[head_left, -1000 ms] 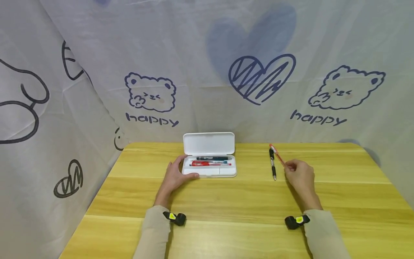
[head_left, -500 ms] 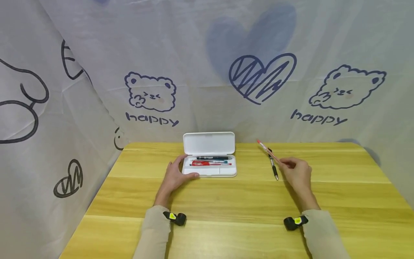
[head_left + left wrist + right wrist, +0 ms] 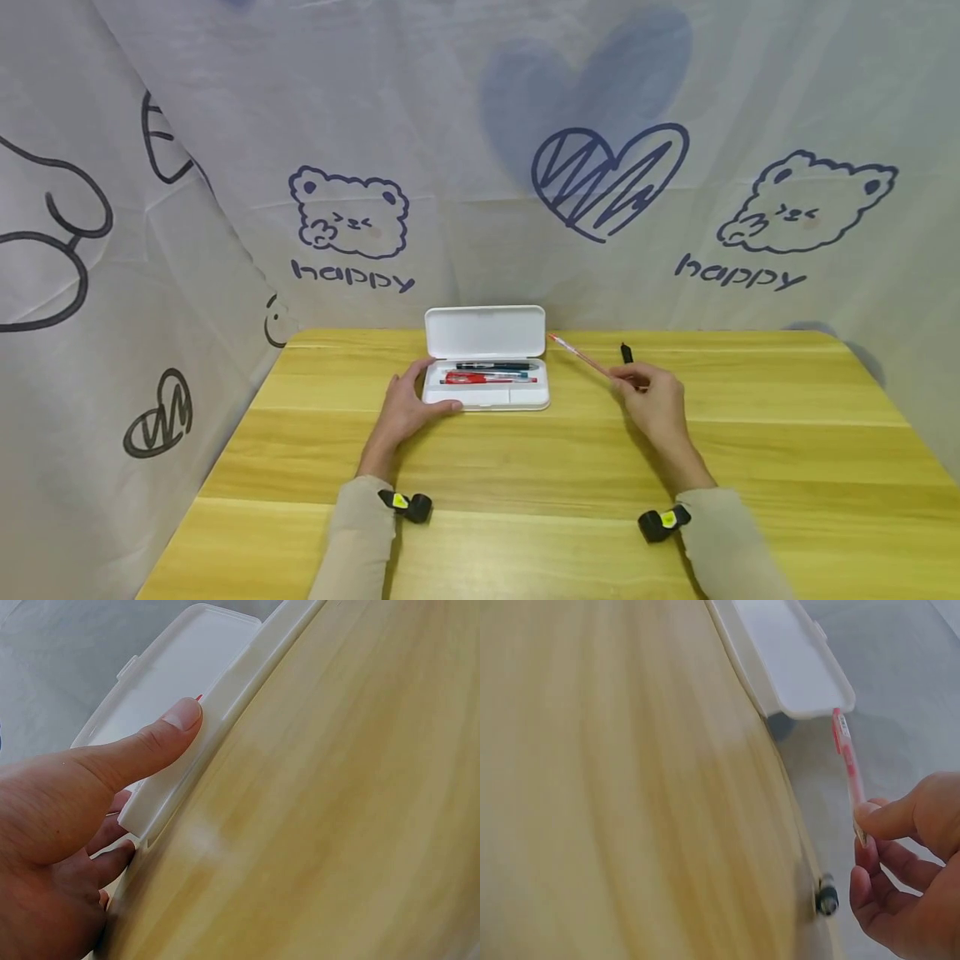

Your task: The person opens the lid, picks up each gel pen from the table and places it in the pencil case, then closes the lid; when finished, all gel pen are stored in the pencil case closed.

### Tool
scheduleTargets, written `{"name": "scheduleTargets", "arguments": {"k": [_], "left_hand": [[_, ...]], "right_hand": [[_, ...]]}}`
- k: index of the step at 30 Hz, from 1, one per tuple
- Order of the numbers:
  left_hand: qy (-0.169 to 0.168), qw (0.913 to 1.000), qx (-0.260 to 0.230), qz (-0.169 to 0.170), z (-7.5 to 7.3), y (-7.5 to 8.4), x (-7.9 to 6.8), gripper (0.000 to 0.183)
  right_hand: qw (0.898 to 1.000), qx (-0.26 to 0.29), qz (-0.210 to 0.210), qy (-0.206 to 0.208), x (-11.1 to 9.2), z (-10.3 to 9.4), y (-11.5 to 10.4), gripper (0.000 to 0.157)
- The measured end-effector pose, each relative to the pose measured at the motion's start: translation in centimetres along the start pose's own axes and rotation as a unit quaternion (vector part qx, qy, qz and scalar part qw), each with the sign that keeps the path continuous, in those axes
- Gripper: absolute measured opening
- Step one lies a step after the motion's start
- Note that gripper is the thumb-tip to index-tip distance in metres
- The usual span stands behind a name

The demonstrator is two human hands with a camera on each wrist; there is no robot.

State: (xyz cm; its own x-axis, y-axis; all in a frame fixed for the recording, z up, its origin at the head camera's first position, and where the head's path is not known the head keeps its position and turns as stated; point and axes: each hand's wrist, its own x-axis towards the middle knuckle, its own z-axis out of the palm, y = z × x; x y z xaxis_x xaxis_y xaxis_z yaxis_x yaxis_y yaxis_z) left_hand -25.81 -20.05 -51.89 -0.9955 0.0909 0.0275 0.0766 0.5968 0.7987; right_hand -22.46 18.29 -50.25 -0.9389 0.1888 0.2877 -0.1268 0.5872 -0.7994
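One red-capped clear pen, right of centre in the head frame, pinched near its lower end by thumb and fingers of the right hand; grip closed on it. Long axis slants, red end toward upper left. A single black pen just behind that hand, mostly hidden, lying on the worktop. One white case at mid-frame, lid raised; inside, three pens visible: dark pen, teal-ended pen, red pen, all lying roughly level across the frame. Left hand holds the case's left end, thumb over front rim.
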Motion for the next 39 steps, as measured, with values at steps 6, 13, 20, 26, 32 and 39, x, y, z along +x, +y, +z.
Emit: {"name": "scheduleTargets", "arguments": {"k": [6, 13, 20, 26, 32, 39], "left_hand": [[0.001, 1.0, 0.006, 0.007, 0.1, -0.2, 0.2, 0.096], [0.001, 1.0, 0.004, 0.007, 0.4, -0.1, 0.5, 0.096], [0.002, 1.0, 0.005, 0.004, 0.3, 0.1, 0.6, 0.097], [0.005, 1.0, 0.004, 0.006, 0.1, 0.1, 0.6, 0.096], [0.003, 1.0, 0.006, 0.001, 0.1, 0.0, 0.3, 0.096], [0.006, 1.0, 0.007, -0.001, 0.0, 0.1, 0.1, 0.095]], "right_hand": [[0.999, 0.024, -0.02, -0.018, 0.0, 1.5, -1.0, 0.011], [0.998, 0.046, -0.038, -0.017, 0.9, 3.2, -3.2, 0.01], [0.995, 0.075, -0.047, -0.045, 2.3, 5.2, -5.3, 0.012], [0.993, 0.083, -0.03, -0.072, 3.0, 7.0, -6.2, 0.011], [0.994, 0.063, -0.031, -0.084, 3.1, 9.0, -5.7, 0.009], [0.991, 0.048, -0.036, -0.116, 2.9, 10.2, -5.6, 0.01]]}}
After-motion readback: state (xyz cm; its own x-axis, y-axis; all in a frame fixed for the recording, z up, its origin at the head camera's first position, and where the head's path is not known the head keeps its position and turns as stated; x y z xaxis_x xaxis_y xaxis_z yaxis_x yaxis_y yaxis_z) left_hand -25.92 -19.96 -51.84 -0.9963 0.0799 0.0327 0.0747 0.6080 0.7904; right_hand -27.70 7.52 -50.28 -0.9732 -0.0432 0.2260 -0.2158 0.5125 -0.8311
